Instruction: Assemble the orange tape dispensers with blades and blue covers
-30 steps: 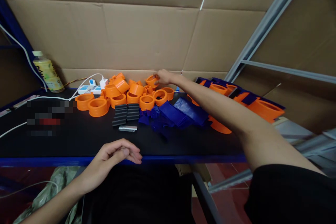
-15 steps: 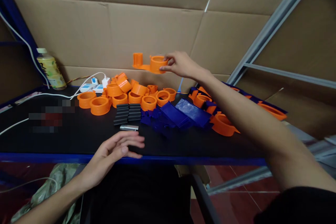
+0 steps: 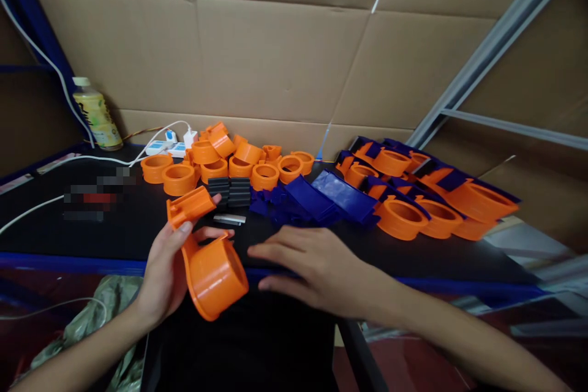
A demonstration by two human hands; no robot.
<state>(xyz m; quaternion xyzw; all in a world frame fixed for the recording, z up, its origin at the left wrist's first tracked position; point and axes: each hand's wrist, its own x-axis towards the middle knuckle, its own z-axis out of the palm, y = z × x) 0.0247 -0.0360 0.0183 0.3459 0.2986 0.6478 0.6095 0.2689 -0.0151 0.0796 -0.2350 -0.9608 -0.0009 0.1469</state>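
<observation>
My left hand (image 3: 165,275) grips an orange plastic part (image 3: 215,278) by the bar between its wide ring and its smaller end clip. The part is tilted in front of the table's front edge. Just right of it, my right hand (image 3: 312,263) is empty, its fingers apart and pointing at the ring without touching it. Behind my hands lie small black ribbed strips (image 3: 239,192), a silver metal piece (image 3: 229,219) and flat blue plastic pieces (image 3: 344,195). Similar orange parts (image 3: 179,179) are heaped at the back.
On the right, several orange parts with blue pieces on them (image 3: 402,218) are stacked. A white power strip (image 3: 158,147) with cables and a yellow-labelled bottle (image 3: 97,116) stand at the back left. Cardboard (image 3: 275,61) walls off the rear, and a metal frame (image 3: 500,43) slopes at right.
The orange part came down from above the heap, from my right hand into my left. My right hand has let go and hovers beside it; my left hand has closed on it.
</observation>
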